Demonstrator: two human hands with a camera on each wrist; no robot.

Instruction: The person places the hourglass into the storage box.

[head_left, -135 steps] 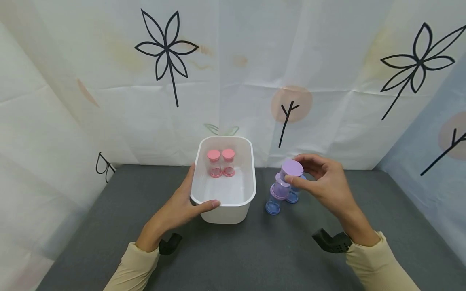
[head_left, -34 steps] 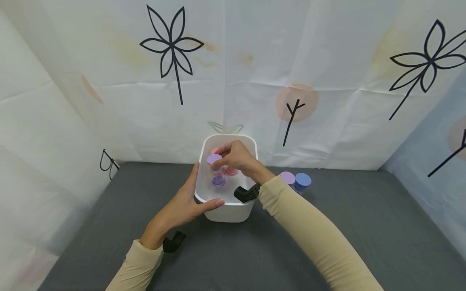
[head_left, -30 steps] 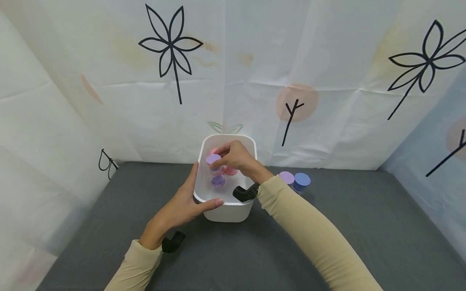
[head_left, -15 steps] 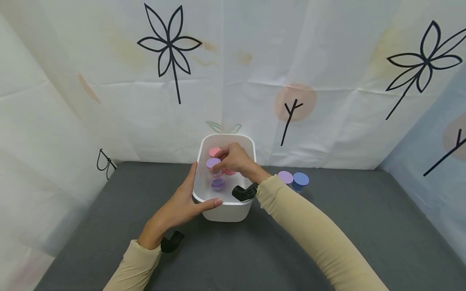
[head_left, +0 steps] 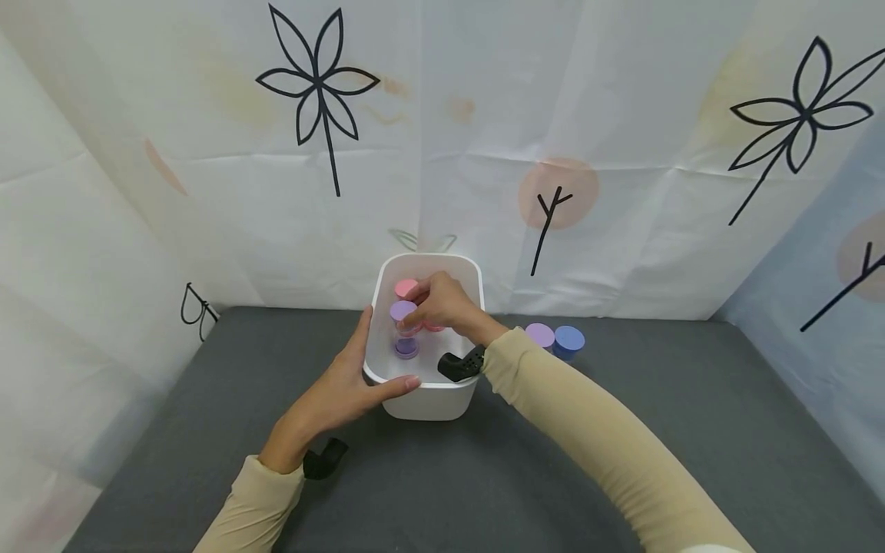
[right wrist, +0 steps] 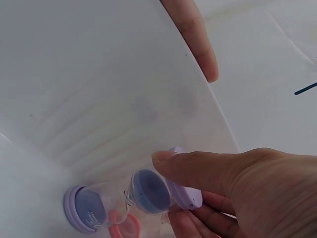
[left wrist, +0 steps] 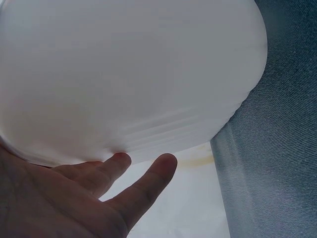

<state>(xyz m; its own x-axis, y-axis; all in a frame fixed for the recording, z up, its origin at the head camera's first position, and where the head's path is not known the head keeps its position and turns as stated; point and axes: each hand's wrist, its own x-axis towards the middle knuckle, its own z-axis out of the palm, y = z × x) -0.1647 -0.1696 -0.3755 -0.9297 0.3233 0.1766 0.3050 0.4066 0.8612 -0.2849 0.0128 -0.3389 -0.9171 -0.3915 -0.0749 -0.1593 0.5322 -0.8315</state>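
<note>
A white plastic bin [head_left: 429, 403] stands at the back of the table. My left hand [head_left: 339, 384] rests against its near left corner, thumb along the front rim and straight fingers along the outer side wall [left wrist: 138, 74]. Inside the bin, my right hand [head_left: 448, 303] pinches the purple cap of a sand timer [right wrist: 151, 192] between thumb and fingers. This timer has clear bulbs with dark bluish sand, and it looks tilted in the right wrist view. Behind it stand pink-capped timers [head_left: 406, 289], one of them mostly hidden by my right hand.
To the right of the bin, partly behind my right sleeve, stand a lilac-capped timer [head_left: 540, 336] and a blue-capped timer [head_left: 569, 340]. A dark grey cloth [head_left: 442, 491] covers the table. A white patterned curtain [head_left: 470, 138] hangs directly behind.
My right hand has carried the purple sand timer from beside the bin into it. Over the last second the timer shifts only slightly. My left hand has stayed at the bin.
</note>
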